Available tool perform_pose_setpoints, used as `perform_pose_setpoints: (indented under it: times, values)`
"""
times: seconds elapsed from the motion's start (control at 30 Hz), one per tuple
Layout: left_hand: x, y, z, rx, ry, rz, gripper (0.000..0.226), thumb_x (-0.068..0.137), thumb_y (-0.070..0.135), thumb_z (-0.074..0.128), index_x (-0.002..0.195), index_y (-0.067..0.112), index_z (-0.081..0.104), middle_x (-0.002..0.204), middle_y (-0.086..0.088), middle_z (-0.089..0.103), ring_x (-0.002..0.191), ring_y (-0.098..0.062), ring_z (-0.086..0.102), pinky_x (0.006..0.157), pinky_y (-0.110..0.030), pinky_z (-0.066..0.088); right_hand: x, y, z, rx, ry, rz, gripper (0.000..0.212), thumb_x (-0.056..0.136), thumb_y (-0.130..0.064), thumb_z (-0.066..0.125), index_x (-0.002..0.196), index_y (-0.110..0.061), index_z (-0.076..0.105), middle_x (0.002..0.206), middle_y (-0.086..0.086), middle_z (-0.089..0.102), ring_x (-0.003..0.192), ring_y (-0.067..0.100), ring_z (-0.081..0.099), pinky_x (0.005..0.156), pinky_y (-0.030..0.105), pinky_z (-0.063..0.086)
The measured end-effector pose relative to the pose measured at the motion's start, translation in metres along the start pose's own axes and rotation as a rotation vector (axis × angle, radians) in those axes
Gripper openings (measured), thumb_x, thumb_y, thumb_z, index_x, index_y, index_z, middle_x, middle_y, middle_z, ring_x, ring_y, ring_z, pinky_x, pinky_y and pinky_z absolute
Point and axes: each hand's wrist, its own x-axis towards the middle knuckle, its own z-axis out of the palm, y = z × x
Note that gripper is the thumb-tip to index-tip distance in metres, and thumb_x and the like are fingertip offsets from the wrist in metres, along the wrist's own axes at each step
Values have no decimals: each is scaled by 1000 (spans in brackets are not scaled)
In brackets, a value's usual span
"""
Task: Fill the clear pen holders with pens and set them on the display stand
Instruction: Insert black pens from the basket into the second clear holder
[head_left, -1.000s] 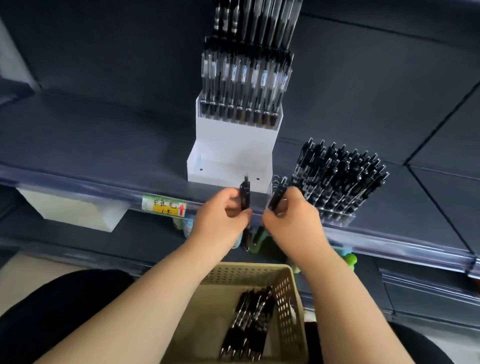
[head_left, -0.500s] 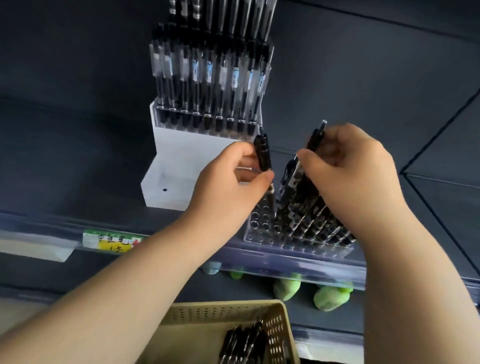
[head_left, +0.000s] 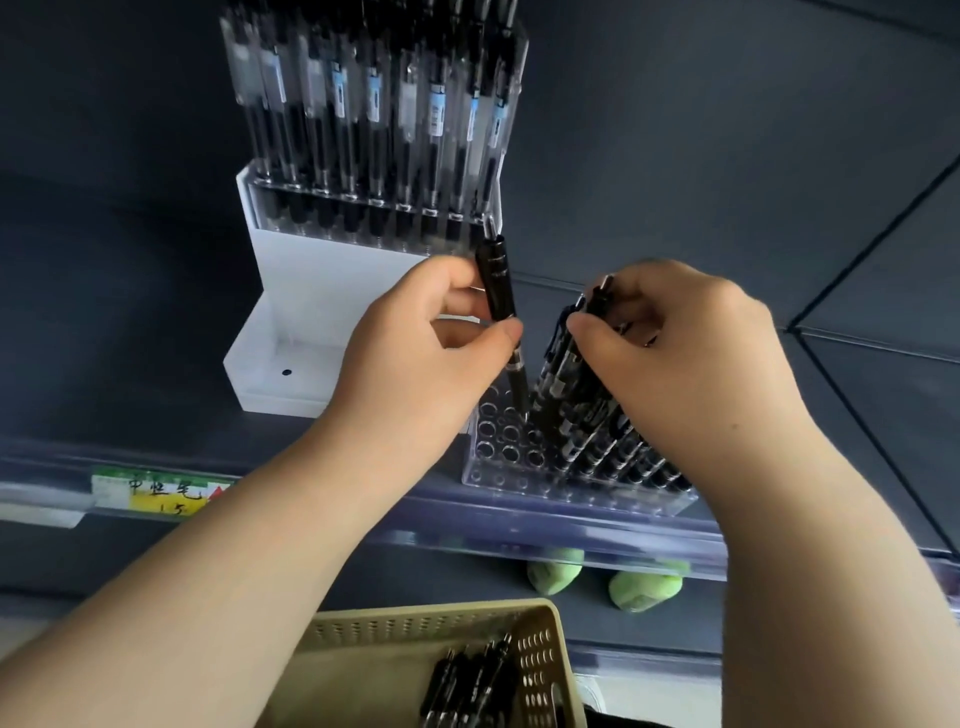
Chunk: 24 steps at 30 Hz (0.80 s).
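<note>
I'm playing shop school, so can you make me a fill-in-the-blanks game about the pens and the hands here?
The left hand pinches a ____ pen.
The clear holder has its empty holes on its ____ side.
The display stand behind it is ____.
The right hand pinches the ____ of another pen among those in the holder.
Missing words: black; left; white; top.

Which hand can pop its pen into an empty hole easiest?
Probably the left. The left hand pinches a black pen whose tip hangs at the empty holes of the clear holder. The right hand grips a second pen farther over, among the filled rows.
</note>
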Motion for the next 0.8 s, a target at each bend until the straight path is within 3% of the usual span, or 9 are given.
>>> perform_pose_setpoints:
  times: [0.33,0.5,0.67,0.8]
  values:
    - [-4,1,0,20,-33,6,19,82,19,69,96,30,61,87,13,68,76,-2,67,80,-31,56,-3,0,-2,23,13,15,16,82,-27,67,98,-28,66,79,-22,63,75,-5,57,66,6,40]
    - [-4,0,2,57,-51,17,22,83,21,68,104,27,63,90,12,68,79,-4,67,82,-30,54,-5,0,-1,-3,1,2,11,83,-21,67,89,-29,71,67,-28,53,67,-5,54,65,4,39]
    - [-6,-1,5,85,-79,37,24,81,21,70,104,27,65,88,12,68,76,-2,65,72,-14,51,-4,-1,0,-13,-2,-6,14,83,-17,66,88,-28,73,65,-28,49,64,-7,52,62,1,37]
    - [-8,-2,8,90,-110,41,23,81,21,70,102,28,65,87,13,68,74,-1,65,69,-13,50,-4,-1,-1,2,-14,-14,19,83,-10,64,90,-26,72,69,-26,54,66,-7,54,64,-5,34]
